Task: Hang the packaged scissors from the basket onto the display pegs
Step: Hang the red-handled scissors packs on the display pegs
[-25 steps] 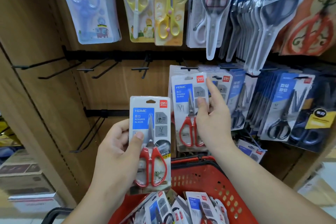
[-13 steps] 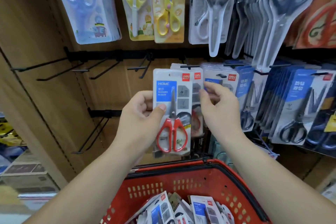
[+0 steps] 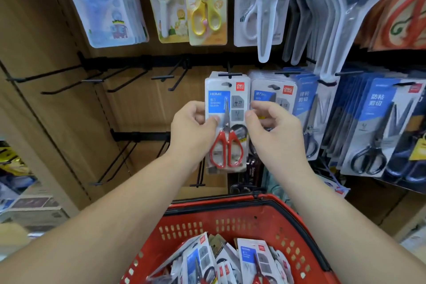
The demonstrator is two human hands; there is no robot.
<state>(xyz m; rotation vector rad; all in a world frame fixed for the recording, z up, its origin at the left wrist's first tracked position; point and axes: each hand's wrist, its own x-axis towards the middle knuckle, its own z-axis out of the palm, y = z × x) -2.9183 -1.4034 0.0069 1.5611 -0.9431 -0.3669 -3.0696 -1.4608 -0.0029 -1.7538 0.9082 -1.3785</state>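
Scissors pack (image 3: pixel 227 122) is held upright, its side edges pinched by fingers (image 3: pixel 213 120) of the left hand (image 3: pixel 191 128) and right hand (image 3: pixel 274 130); its top hole is seen just under the peg (image 3: pixel 230 74) tip

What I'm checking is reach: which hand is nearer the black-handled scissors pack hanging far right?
Right. The right hand lies left of the black-handled scissors pack; the left hand is farther left, beyond the red scissors pack.
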